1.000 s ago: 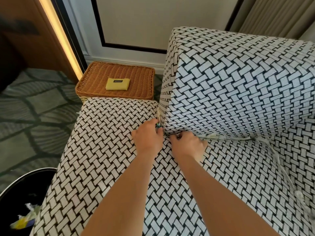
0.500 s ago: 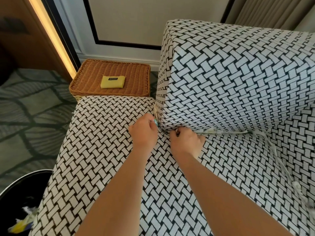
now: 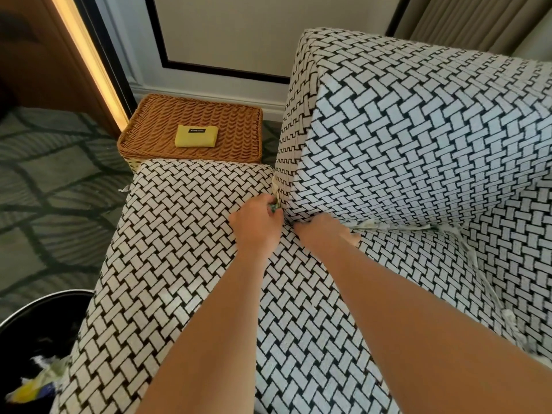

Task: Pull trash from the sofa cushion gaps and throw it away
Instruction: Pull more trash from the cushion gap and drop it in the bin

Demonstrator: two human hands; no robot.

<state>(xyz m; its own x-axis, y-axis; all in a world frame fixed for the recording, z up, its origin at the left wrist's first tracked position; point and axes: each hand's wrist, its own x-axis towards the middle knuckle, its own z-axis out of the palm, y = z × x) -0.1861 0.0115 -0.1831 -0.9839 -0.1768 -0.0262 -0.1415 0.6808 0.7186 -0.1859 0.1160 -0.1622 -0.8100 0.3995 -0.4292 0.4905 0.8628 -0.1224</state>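
Observation:
A sofa in black-and-white weave has a seat cushion (image 3: 185, 258) and a back cushion (image 3: 418, 138). My left hand (image 3: 257, 225) is at the left end of the gap between them and pinches a small green-blue scrap of trash (image 3: 273, 207). My right hand (image 3: 325, 234) lies beside it with its fingers pushed into the gap under the back cushion, so the fingertips are hidden. More pale scraps (image 3: 369, 225) stick out of the gap to the right. A black trash bin (image 3: 38, 309) with wrappers inside stands at the lower left.
A brown wicker box (image 3: 161, 121) with a yellow pouch (image 3: 195, 135) on its lid stands behind the seat by the wall. Green patterned carpet (image 3: 53, 189) lies to the left. White scraps (image 3: 507, 316) show along the gap at the sofa's right arm.
My right hand has pushed deeper into the gap under the back cushion. My left hand has stayed at the gap's end with the scrap between its fingers.

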